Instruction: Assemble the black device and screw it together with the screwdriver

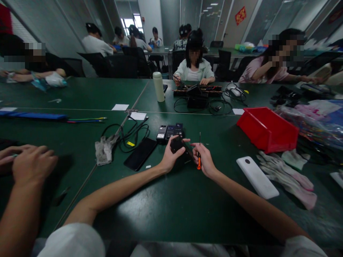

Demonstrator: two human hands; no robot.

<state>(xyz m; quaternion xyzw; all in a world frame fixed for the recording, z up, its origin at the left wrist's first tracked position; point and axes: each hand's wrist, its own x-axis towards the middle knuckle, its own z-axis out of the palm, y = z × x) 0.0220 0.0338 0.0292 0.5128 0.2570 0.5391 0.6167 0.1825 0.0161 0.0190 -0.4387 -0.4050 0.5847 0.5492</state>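
My left hand (169,159) is closed around a small black box-like device (176,143), its thumb lying across the front. Just to the right, my right hand (206,160) grips a screwdriver (199,163) with an orange handle, its thin dark shaft pointing up. A dark strip-like part slants down between the two hands; whether it belongs to the device I cannot tell. Black boxes (162,132) with small labels stand in a row right behind my left hand. To its left, a black smartphone (140,154) lies flat on the green table (160,207).
A grey glove (105,150) and black cable (136,134) lie left. On the right are a red bin (268,130), a white slab-like device (257,177) and gloves (289,175). A bottle (158,87) stands beyond. Another person's hand (34,164) rests at far left; co-workers sit opposite.
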